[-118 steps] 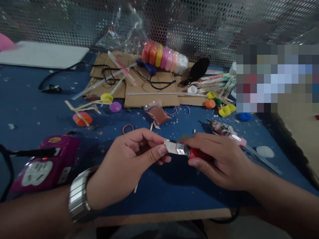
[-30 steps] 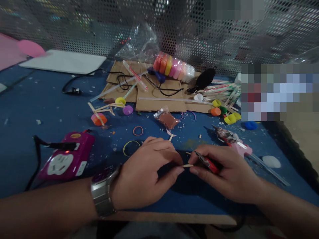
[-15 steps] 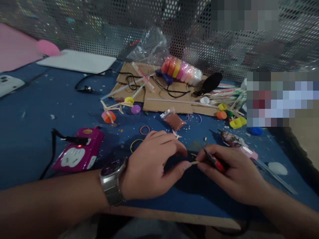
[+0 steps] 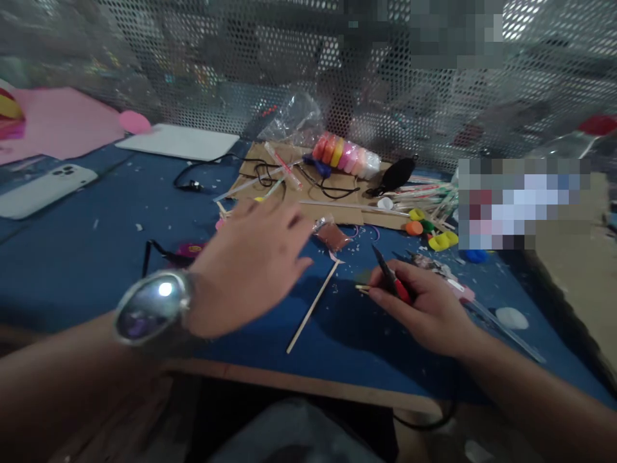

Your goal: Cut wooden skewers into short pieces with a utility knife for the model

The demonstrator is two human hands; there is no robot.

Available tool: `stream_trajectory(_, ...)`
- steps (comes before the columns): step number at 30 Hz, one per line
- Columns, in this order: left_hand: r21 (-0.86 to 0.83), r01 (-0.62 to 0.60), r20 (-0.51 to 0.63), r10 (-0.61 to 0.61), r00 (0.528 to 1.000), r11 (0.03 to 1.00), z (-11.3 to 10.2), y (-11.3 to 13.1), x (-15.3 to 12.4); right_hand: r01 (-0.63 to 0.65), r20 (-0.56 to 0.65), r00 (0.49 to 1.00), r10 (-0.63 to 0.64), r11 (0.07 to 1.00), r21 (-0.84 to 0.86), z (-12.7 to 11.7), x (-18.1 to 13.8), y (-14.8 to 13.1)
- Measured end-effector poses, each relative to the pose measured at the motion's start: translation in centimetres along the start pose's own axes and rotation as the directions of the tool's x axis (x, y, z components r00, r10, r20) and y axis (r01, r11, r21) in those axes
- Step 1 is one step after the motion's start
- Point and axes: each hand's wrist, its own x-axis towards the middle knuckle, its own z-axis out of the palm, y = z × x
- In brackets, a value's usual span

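My left hand [image 4: 255,260], with a metal watch [image 4: 154,308] on its wrist, is raised over the table. Its fingers stretch forward with the thumb apart; motion blurs them, and no held thing shows. My right hand [image 4: 424,308] wraps round a red-and-black craft knife [image 4: 393,276], its dark tip pointing up and away. Thumb and forefinger of that hand also pinch short pieces of thin wooden stick [image 4: 362,288]. Between the hands, a longer wooden stick [image 4: 312,307] lies slantwise on the blue tabletop. A small bag of brown clay [image 4: 332,236] lies beyond it.
Cardboard [image 4: 332,215] at the back bears cords, straws and a pack of coloured clay [image 4: 344,155]. Clay lumps [image 4: 442,241] and a glue gun [image 4: 457,288] lie to the right. At left are a phone [image 4: 48,190] and a white board [image 4: 178,141]. Perforated metal [image 4: 202,83] stands behind.
My left hand has let go of the small stick piece and moved left and forward. The right hand keeps the knife and pieces. The longer stick now shows on the table.
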Motion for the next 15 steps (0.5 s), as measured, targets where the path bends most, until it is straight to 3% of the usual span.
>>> stream_trajectory(4, 0.191, 0.113, 0.123, -0.138, 0.983, 0.975, -1.8, -6.1, -0.4, -0.037, 0.000, 0.999, 0.037, 0.997, 0.066, 0.2, 0.0, 0.0)
stream_trajectory(8, 0.163, 0.134, 0.227, -0.170, 0.959, 0.977, -1.6, -11.1, -0.7, -0.030, -0.009, 0.999, 0.031, 0.995, 0.093, 0.3, 0.1, -0.2)
stream_trajectory(15, 0.106, 0.165, 0.299, -0.189, 0.935, 0.981, -0.8, -13.4, -1.0, -0.046, -0.019, 0.999, 0.049, 0.992, 0.116, 0.4, 0.3, 0.0)
